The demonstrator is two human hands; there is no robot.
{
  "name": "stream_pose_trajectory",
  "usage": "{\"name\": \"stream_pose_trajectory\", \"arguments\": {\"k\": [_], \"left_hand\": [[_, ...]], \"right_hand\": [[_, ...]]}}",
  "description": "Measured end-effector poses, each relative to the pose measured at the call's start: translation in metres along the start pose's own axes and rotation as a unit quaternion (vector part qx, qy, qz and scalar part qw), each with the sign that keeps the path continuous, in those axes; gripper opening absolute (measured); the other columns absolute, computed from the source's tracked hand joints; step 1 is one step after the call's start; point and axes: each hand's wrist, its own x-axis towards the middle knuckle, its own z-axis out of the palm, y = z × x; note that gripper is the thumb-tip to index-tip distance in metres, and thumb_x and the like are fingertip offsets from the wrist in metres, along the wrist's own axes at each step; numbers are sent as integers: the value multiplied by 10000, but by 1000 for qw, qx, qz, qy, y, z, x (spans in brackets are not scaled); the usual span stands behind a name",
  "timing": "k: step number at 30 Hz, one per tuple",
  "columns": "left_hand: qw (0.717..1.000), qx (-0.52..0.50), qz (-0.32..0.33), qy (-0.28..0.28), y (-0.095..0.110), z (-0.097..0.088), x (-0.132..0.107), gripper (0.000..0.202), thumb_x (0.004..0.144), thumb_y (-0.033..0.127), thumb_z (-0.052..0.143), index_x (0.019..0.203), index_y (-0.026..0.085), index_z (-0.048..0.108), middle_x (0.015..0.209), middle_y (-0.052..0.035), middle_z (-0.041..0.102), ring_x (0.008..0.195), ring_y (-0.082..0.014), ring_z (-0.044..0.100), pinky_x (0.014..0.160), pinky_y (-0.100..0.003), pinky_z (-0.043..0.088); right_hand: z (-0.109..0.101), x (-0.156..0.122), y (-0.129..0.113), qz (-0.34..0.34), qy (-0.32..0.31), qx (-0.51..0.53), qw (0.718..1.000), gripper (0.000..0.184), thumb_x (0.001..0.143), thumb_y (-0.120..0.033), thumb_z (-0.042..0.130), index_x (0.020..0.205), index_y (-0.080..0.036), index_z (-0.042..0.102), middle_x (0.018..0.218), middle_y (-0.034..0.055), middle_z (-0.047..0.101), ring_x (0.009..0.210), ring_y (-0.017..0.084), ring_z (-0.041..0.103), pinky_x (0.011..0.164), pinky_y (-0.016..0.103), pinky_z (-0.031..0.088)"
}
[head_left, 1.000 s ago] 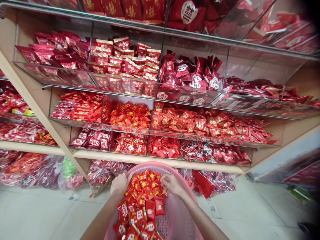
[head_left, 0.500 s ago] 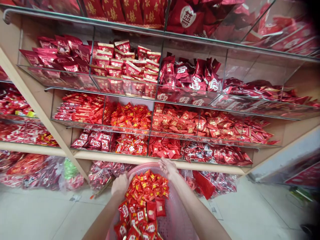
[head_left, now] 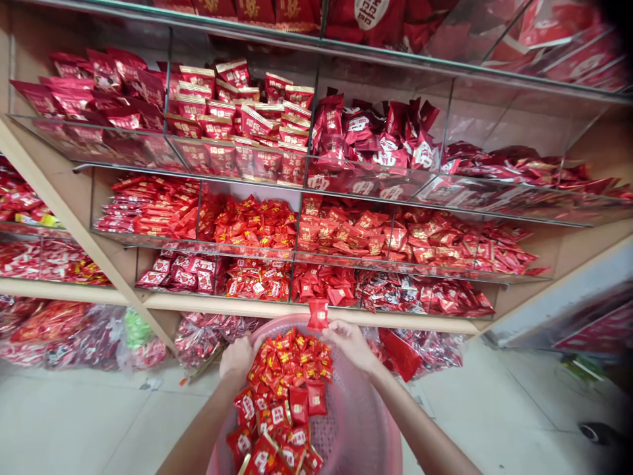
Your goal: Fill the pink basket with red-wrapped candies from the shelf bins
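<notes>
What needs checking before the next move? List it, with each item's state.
1. Right hand grip on the red packet: pinched at the fingertips, ok.
2. Left hand on the pink basket: closed over the rim, ok.
3. Pile of packets in the basket: heaped toward the left hand, none over the rim, ok.
4. Print on the held packet: blurred, cannot tell.
5. Space between the held packet and the shelf bins: nothing in the way, ok.
</notes>
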Motion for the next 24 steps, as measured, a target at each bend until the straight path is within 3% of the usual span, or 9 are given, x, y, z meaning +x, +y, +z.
{"name": "stream_pose_trajectory", "arguments": {"k": [3,5,9,14,24], "left_hand": [[1000,-7,-3,1,0,0,0,688,799,625,141,1011,127,565,797,-148,658,751,-283,639,658,-376,467],[1000,-12,-5,-1,-1,0,0,689,795,629,150,1028,130,564,805,-144,660,758,-281,638,670,-379,464],[1000,-12,-5,-9,-1,0,1,690,796,624,161,1044,121,564,821,-158,661,767,-279,638,687,-380,458],[1000,-13,-9,-9,-1,1,2,665,796,622,175,1012,137,575,822,-150,666,760,-273,641,684,-378,458],[1000,-8,6,9,-4,6,4,665,798,621,168,1020,142,572,809,-139,667,740,-287,642,651,-378,461]], "right_hand": [[-16,-26,10,49,-69,-33,996,277,655,-423,631,639,-169,522,609,-14,599,583,112,563,558,221,427],[-25,-39,22,95,-83,-58,990,274,648,-409,629,626,-166,504,576,-13,599,517,95,534,534,219,418],[-34,-51,60,183,-33,-134,973,206,628,-286,602,583,-180,431,477,-43,538,454,101,529,447,204,394],[-31,-52,99,213,34,-215,952,219,608,-124,491,529,-205,304,394,-78,433,418,130,561,377,189,369],[-18,-65,115,284,42,-190,939,189,594,-86,458,530,-205,326,371,-72,454,507,187,631,420,215,449]]}}
